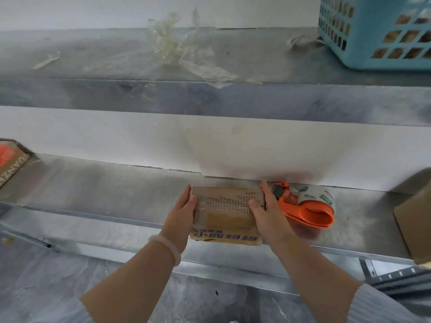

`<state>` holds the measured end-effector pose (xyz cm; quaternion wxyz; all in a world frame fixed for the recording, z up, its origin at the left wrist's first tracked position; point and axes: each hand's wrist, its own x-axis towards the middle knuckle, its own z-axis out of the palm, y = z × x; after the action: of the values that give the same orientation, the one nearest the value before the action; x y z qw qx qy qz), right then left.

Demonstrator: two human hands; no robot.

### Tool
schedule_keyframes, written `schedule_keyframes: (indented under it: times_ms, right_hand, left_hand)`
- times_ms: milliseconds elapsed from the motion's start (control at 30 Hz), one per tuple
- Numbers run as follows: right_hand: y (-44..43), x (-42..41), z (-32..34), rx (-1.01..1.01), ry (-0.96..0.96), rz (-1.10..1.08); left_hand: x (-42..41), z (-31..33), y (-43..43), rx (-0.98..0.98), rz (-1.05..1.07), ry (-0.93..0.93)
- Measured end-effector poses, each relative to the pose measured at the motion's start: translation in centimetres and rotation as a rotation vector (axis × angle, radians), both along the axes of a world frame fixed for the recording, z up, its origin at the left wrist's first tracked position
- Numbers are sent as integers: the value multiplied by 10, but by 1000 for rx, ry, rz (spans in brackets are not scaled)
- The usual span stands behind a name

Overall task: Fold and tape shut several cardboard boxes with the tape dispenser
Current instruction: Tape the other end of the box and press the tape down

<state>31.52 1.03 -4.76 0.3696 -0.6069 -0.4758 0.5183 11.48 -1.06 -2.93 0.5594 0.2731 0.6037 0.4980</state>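
Observation:
A small brown cardboard box [225,213] with blue printing on its front face sits on the lower metal shelf [116,197]. Old tape marks run across its top. My left hand [180,215] presses flat against the box's left side with straight fingers. My right hand [264,210] lies against its right side, thumb on the top. Just right of the box lies the orange tape dispenser [307,212] with a roll of clear tape, touched by neither hand.
A crumpled wad of used clear tape [177,47] and a blue plastic basket [377,31] sit on the upper shelf. Another cardboard box [415,220] stands at the right edge, and a box with a red label [11,159] at the far left.

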Motion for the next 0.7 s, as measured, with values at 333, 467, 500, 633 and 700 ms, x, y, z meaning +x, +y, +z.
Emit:
schedule_keyframes:
  times_ms: [333,467,500,633,700]
  right_hand:
    - [-23,8,16,89,-28,-140]
    - [-31,8,21,112,32,-13]
    - [-32,7,21,130,21,20]
    - [-29,-13,25,203,-50,145]
    - [-25,-31,30,235,-70,209]
  left_hand:
    - [-2,-14,-39,234,-257,440]
    - [-2,-11,-51,254,-138,485]
    - [-3,-11,-54,247,-92,503]
    - [-23,-6,-67,217,96,506]
    - [-41,-3,-70,213,127,503]
